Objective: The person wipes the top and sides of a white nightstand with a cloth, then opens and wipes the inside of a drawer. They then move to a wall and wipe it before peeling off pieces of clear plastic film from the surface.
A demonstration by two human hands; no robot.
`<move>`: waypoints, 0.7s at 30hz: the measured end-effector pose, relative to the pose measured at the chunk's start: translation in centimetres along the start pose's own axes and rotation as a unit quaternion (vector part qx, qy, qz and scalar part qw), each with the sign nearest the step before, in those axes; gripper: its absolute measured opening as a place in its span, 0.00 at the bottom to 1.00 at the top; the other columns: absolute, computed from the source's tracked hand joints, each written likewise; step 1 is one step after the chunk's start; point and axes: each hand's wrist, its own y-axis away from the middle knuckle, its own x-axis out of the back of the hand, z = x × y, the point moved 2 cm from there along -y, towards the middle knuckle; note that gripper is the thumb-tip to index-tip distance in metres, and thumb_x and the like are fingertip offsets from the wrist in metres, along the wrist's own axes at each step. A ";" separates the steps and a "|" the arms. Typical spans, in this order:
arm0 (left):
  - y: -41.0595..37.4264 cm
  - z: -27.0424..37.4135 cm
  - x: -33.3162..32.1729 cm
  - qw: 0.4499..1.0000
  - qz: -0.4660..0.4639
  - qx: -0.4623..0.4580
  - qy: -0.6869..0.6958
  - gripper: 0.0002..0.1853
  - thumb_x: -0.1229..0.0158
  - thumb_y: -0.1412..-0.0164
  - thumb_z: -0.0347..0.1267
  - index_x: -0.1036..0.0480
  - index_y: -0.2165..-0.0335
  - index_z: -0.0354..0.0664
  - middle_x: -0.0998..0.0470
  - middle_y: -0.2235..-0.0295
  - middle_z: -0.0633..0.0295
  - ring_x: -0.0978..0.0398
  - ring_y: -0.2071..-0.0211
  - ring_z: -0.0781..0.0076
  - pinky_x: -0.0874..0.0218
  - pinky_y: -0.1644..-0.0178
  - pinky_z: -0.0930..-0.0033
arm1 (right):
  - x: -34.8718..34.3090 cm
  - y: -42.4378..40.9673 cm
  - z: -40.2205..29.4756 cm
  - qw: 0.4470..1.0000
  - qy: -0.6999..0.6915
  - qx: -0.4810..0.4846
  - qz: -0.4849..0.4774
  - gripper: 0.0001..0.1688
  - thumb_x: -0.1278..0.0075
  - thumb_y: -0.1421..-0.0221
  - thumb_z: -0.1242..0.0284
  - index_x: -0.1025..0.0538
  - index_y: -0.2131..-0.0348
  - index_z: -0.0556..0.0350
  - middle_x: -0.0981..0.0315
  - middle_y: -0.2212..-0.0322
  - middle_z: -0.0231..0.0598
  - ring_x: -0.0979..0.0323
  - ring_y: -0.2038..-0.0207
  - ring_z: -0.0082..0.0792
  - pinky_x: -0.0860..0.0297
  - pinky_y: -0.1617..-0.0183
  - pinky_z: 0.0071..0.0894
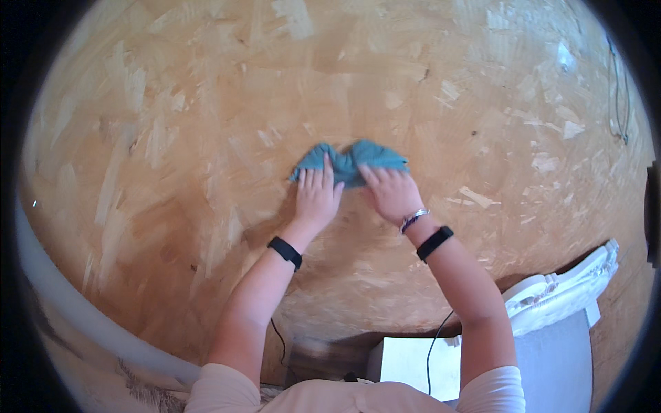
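Observation:
A teal cloth [343,168] lies spread against an OSB board wall [341,93], with both hands pressing on it. My left hand [316,196] is flat on the cloth's left part, fingers pointing up the board and slightly apart. On the right part of the same cloth rests my right hand [390,191], its fingers partly over the fabric. Black bands circle both wrists, and the right one also carries bracelets. Whether the fingers pinch any of the cloth is hard to see.
At the lower right stands a white carved headboard or frame [560,294], near a white box-like piece of furniture [413,361] with a black cable [429,356] across it. A looped cord [617,103] hangs at the upper right. A pale curved edge [103,330] runs along the lower left.

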 end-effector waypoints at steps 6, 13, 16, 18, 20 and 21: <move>-14.2 5.1 5.1 0.990 0.081 -0.107 0.041 0.43 0.46 0.44 0.39 0.59 0.40 0.29 0.39 0.48 0.38 0.42 0.46 0.41 0.55 0.40 0.48 | 8.5 -4.3 9.0 0.984 0.073 -0.121 0.106 0.36 0.52 0.48 0.60 0.41 0.43 0.53 0.33 0.53 0.41 0.33 0.53 0.41 0.38 0.48 0.39; -18.2 11.7 4.0 0.974 0.087 -0.207 0.028 0.39 0.46 0.48 0.31 0.53 0.41 0.31 0.32 0.57 0.46 0.35 0.53 0.50 0.48 0.44 0.54 | 11.3 0.0 14.8 0.971 0.146 -0.166 0.092 0.37 0.51 0.50 0.61 0.41 0.43 0.56 0.38 0.47 0.42 0.36 0.48 0.42 0.40 0.44 0.40; -14.8 13.2 1.8 0.962 0.075 -0.262 0.005 0.32 0.54 0.49 0.24 0.46 0.43 0.32 0.30 0.61 0.50 0.32 0.57 0.57 0.44 0.49 0.59 | 8.9 4.5 15.3 0.966 0.161 -0.172 0.110 0.35 0.49 0.52 0.63 0.37 0.46 0.56 0.34 0.51 0.40 0.34 0.50 0.41 0.39 0.45 0.39; -11.5 14.6 0.4 0.962 0.038 -0.271 0.013 0.31 0.55 0.48 0.24 0.46 0.43 0.32 0.30 0.61 0.50 0.32 0.57 0.57 0.43 0.49 0.59 | 7.5 7.8 14.7 0.968 0.127 -0.214 0.042 0.35 0.50 0.52 0.63 0.37 0.46 0.56 0.34 0.51 0.40 0.35 0.50 0.41 0.39 0.45 0.39; -7.8 15.4 -1.5 0.958 0.015 -0.287 0.018 0.30 0.55 0.47 0.25 0.45 0.44 0.33 0.30 0.62 0.51 0.32 0.58 0.59 0.43 0.49 0.60 | 5.3 11.5 13.6 0.967 0.106 -0.232 0.000 0.35 0.50 0.51 0.63 0.37 0.46 0.56 0.34 0.51 0.41 0.35 0.50 0.42 0.39 0.45 0.39; -6.1 15.5 -2.3 0.954 0.012 -0.299 0.014 0.29 0.55 0.47 0.27 0.43 0.44 0.34 0.29 0.63 0.53 0.32 0.59 0.60 0.43 0.49 0.61 | 4.1 13.2 13.1 0.968 0.102 -0.229 -0.002 0.34 0.50 0.51 0.63 0.37 0.46 0.56 0.34 0.51 0.41 0.35 0.50 0.41 0.39 0.45 0.39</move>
